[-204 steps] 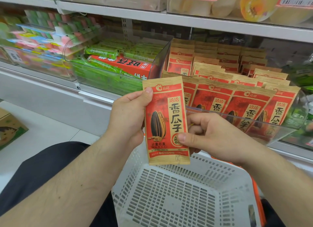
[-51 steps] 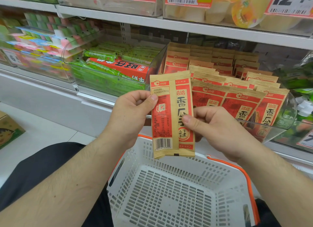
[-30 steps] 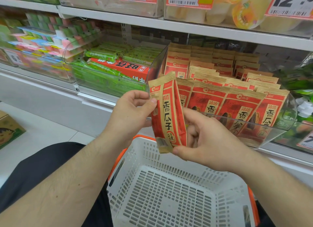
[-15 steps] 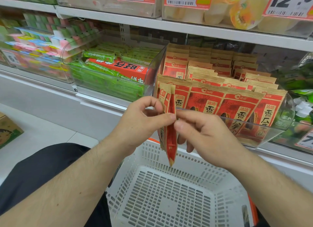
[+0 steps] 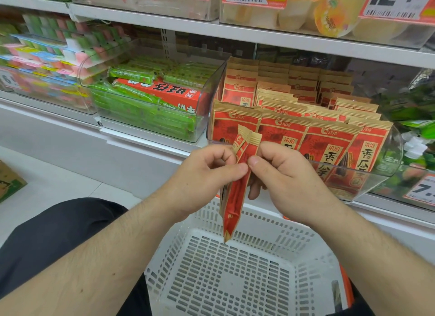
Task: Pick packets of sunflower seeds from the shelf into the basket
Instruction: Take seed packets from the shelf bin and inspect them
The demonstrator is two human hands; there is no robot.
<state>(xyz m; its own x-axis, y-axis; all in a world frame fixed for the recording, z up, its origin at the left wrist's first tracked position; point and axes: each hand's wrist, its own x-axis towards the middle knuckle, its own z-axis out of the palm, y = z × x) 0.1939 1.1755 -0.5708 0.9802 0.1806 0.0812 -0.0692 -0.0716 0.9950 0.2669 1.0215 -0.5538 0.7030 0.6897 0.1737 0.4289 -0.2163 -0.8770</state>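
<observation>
The white basket [image 5: 247,275] sits closest, right under the arms, and it looks like it holds nothing yet, though part of its floor is cut off from view. Just above it hangs one packet [image 5: 235,198] of sunflower seeds. A moment ago its front faced up so the writing could be read. Now it is turned edge-on and has come down, with its bottom tip over the basket's back rim.

The left hand [image 5: 202,176] pinches the packet near its top between thumb and fingers. The right hand [image 5: 284,174] pinches it from the other side, fingers curled around it. Both hands are gripping it.

This likely means the looking is done and the drop comes next; letting go should land it inside.

Behind the hands, a clear bin [image 5: 386,150] on the shelf [image 5: 329,44] is full of more packets [image 5: 329,146] to pick. Green snack bars [image 5: 141,108] lie in the bin to the left.
</observation>
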